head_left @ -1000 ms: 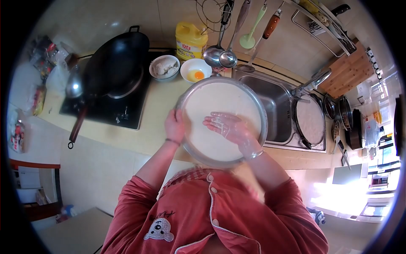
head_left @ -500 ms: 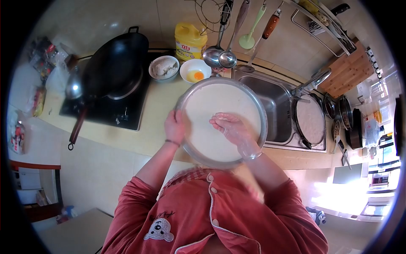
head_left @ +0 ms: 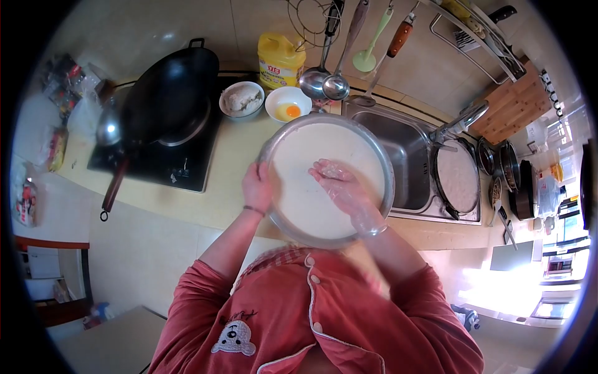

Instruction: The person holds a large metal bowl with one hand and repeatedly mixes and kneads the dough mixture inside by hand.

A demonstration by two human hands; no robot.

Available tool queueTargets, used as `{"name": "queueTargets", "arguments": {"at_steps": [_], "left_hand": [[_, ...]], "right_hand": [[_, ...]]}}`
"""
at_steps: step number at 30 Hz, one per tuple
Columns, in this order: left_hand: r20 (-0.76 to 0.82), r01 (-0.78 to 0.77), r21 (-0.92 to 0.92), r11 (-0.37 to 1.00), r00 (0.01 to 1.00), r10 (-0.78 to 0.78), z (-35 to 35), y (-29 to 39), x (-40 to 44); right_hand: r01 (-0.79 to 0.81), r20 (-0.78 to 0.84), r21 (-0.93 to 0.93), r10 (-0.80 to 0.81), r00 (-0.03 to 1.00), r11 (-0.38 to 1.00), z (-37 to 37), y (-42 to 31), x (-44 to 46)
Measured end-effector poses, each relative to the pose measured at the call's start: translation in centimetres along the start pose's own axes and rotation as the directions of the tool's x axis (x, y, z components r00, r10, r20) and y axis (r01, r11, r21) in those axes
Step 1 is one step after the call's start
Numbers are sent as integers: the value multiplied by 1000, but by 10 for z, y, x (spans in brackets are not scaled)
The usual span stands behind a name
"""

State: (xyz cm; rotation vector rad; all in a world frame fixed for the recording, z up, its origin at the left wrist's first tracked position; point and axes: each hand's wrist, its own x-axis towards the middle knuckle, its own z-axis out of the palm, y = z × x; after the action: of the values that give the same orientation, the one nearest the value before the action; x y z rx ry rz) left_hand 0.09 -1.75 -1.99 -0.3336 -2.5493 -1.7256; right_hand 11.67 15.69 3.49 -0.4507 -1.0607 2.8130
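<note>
A wide metal basin (head_left: 389, 167) holds a smooth white liquid (head_left: 311, 199) and stands at the counter's front edge. My left hand (head_left: 257, 186) is closed on its left rim, thumb side up. Over the middle of the liquid is my right hand (head_left: 342, 187), in a thin clear plastic glove, palm turned upward. Its fingers are loosely curled and apart, with wet white smears on them and nothing held. Behind the basin sit a white bowl (head_left: 274, 111) with a raw egg (head_left: 292, 111) and a bowl of white, floury stuff (head_left: 242, 100).
To the left, a black wok (head_left: 165, 93) rests on an induction cooktop (head_left: 180, 165). A steel sink (head_left: 405, 156) lies to the right, with a round pan of white stuff (head_left: 456, 177) on its drainboard. Ladles (head_left: 335, 87) hang above a yellow jug (head_left: 280, 62).
My right hand has turned palm-up a little more and its fingers have loosened. My left hand and the basin stay where they were.
</note>
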Motion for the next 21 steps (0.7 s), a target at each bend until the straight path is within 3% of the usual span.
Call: {"name": "queueTargets", "arguments": {"at_steps": [6,9,11,17,21], "left_hand": [[5,18,-19,1000,1000,-18,-1,4,0],[5,16,-7,1000,1000,-16,0,0,0],[5,11,2,1000,1000,-11,1,-1,0],[14,29,15,999,999,-29,-1,2,0],[10,20,22,1000,1000,-20,1,-4,1]], "right_hand": [[74,53,55,-77,996,996,-5,2,3],[91,-28,-18,-91,995,996,5,-3,0],[53,-124,-65,-61,990,996,10,-7,-2],[-36,-131,-184,12,991,982,-4,-5,-2],[-115,-127,-111,100,987,987,-5,-8,-3]]}}
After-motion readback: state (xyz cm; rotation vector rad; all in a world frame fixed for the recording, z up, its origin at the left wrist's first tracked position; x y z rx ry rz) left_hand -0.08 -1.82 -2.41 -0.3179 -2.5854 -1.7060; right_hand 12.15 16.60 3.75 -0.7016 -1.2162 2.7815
